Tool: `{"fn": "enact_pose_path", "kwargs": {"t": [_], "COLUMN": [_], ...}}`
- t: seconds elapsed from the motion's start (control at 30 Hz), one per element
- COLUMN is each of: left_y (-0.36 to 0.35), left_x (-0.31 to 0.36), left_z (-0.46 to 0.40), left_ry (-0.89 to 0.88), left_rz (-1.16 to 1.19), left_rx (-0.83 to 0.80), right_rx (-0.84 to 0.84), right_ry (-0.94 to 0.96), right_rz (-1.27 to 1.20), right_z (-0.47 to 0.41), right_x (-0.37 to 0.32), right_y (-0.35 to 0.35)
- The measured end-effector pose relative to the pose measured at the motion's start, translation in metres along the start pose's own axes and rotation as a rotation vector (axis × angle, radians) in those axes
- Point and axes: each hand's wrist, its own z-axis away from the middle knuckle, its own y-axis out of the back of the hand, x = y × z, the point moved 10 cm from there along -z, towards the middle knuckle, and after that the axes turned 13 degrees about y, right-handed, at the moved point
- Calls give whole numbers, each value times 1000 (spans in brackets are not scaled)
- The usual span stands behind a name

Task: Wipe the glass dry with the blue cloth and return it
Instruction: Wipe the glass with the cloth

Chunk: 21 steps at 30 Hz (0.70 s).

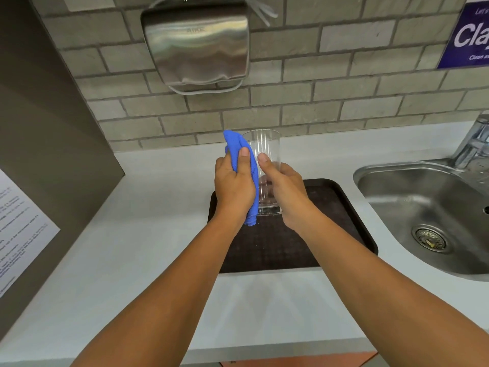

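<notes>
A clear drinking glass (pixel 264 147) is held upright above the dark brown tray (pixel 341 205). My right hand (pixel 285 192) grips its lower right side, thumb on the front. My left hand (pixel 234 184) presses a blue cloth (pixel 234 144) against the glass's left side; the cloth bunches above my thumb and hangs below my palm. The glass's base shows between the two hands.
A white counter (pixel 148 234) carries the tray. At the right are a steel sink (pixel 423 205) and its tap (pixel 473 144). A metal hand dryer (pixel 197 46) hangs on the brick wall. A grey panel with a printed sheet (pixel 18 229) stands at the left.
</notes>
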Motion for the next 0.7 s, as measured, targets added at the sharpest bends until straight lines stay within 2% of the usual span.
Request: {"fn": "enact_pose_path", "kwargs": {"t": [0.1,0.2,0.27,0.3,0.4,0.43,0.47,0.53,0.63,0.67,0.7], "left_y": [-3,-6,-8,-7,-6,-7,-7,-5,-10,-12,-11], "left_x": [8,21,21,14,-21,-28,-28,-12,25,28,25], "left_z": [7,14,8,-1,-17,-17,-15,-9,14,15,10], "left_ry": [-61,-206,-203,-121,274,347,348,172,-256,-298,-262], "left_rz": [-46,-75,-35,14,151,154,138,63,-139,-148,-118], "left_rx": [7,-1,-52,-79,-172,-186,-181,-108,-57,-64,-68], "right_rx": [25,32,26,15,-54,-70,-75,-62,-60,-78,-97], "right_ry": [18,40,58,49,-2,-14,-25,-43,-37,-33,-44], "right_rz": [-38,-84,-141,-175,-236,-234,-231,-222,-195,-203,-231], "right_z": [-1,-2,-3,-2,2,3,3,2,-1,-2,-2], "right_x": [-2,-4,-7,-8,-7,-6,-4,-3,-5,-6,-6], "right_y": [-1,-2,-1,-2,-8,-9,-9,-8,-9,-11,-13]}}
